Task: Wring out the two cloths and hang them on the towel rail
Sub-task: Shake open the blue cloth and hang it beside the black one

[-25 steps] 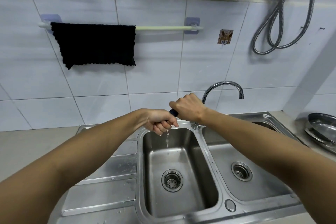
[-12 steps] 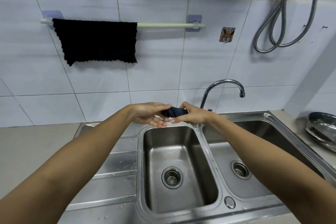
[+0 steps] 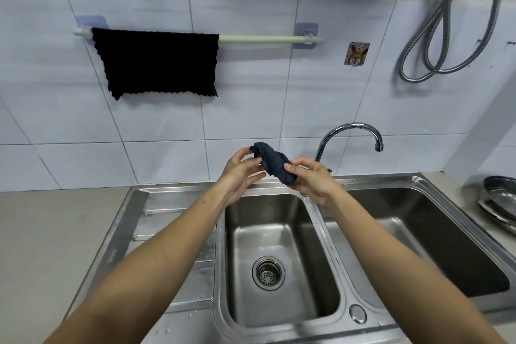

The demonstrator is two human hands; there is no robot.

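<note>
At mid-frame, above the sink [image 3: 312, 215], my left hand [image 3: 240, 173] and right hand [image 3: 312, 179] each pinch an end of the twisted cloth [image 3: 272, 163]. A black cloth [image 3: 159, 63] hangs on the rail [image 3: 259, 38], upper left.

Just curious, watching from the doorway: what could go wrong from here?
The crumpled dark blue cloth is only pinched by the fingertips of the left hand and right hand, so it might drop into the steel sink. Hung bunched, it may slide off the pale green towel rail beside the black cloth.
</note>
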